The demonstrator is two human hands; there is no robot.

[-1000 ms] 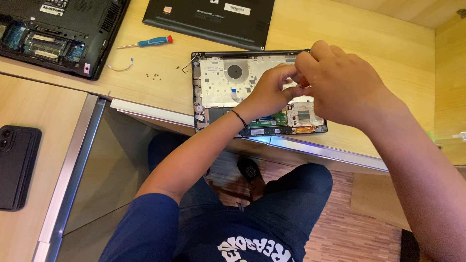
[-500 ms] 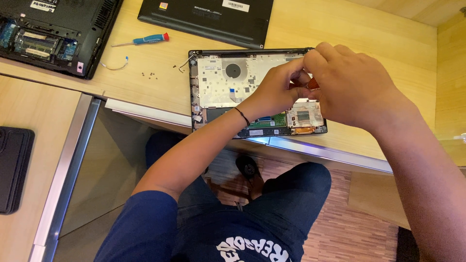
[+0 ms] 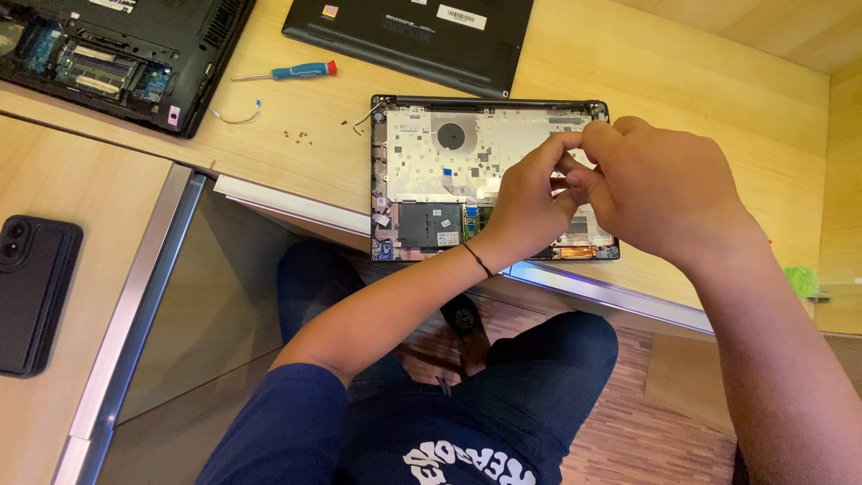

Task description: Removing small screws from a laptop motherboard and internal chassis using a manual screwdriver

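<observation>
An opened laptop base (image 3: 431, 153) with its grey inner frame and circuit boards exposed lies on the wooden desk (image 3: 296, 171) in front of me. My left hand (image 3: 525, 207) and my right hand (image 3: 664, 193) meet over its right half. Their fingertips are pinched together on a small pale part (image 3: 577, 160) just above the inner frame. I cannot tell what the part is. The hands hide the laptop's right side beneath them. A black band sits on my left wrist.
A blue screwdriver with a red tip (image 3: 292, 70) and several tiny screws (image 3: 296, 136) lie left of the laptop. Another opened black laptop (image 3: 108, 63) is at far left, a black cover panel (image 3: 413, 36) behind. A black phone (image 3: 31, 287) rests on the left side desk.
Both hands stay pinched together over the laptop's right half, with only small finger shifts. The view itself has wobbled slightly.
</observation>
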